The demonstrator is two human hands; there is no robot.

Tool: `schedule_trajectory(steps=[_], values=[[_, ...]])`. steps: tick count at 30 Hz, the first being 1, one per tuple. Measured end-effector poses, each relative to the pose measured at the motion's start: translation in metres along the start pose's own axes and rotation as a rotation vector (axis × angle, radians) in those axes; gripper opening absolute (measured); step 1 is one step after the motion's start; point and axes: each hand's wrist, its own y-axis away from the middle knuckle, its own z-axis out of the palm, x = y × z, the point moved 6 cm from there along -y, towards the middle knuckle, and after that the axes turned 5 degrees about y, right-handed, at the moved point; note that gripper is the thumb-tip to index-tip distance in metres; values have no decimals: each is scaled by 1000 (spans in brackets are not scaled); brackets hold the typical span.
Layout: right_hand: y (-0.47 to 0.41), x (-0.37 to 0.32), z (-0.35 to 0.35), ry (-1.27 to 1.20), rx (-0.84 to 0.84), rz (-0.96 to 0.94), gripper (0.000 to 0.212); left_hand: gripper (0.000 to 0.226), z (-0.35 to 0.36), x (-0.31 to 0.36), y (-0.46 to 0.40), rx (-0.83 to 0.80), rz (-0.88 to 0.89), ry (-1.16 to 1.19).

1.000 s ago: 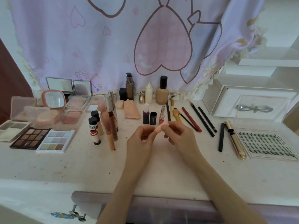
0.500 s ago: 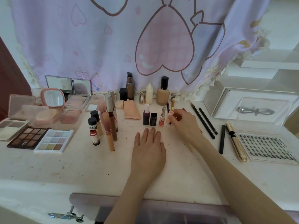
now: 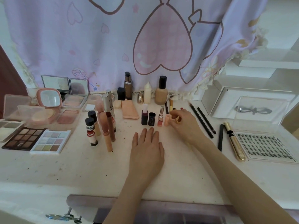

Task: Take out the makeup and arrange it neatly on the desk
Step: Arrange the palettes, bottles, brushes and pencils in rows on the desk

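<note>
Standing upright, peach tube [image 3: 167,120] pinched by your right hand [image 3: 182,123]; left hand [image 3: 146,150] flat, spread on desk [image 3: 80,167].

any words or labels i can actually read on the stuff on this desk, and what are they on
"BOOG": on the white band of the small black-capped bottle; its start is cut off.
Small black lipstick tube: label print too small to read.
Clear lash tray: mark on its right edge, too blurred to read.
Nothing else readable.
</note>
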Motion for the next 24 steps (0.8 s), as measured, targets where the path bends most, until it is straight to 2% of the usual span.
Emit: schedule_trajectory(steps=[5,13,18,24], values=[[-16,17,-26,-16,31,128,16,50,2,0,-1,2,0,-11],[-39,6,-3,231,-170,292,32,49,-1,1,0,20,8,-10],[-38,10,3,270,-170,338,25,49,-1,1,0,31,19,-5],[-30,16,4,259,-158,341,27,49,0,0,0,34,19,7]])
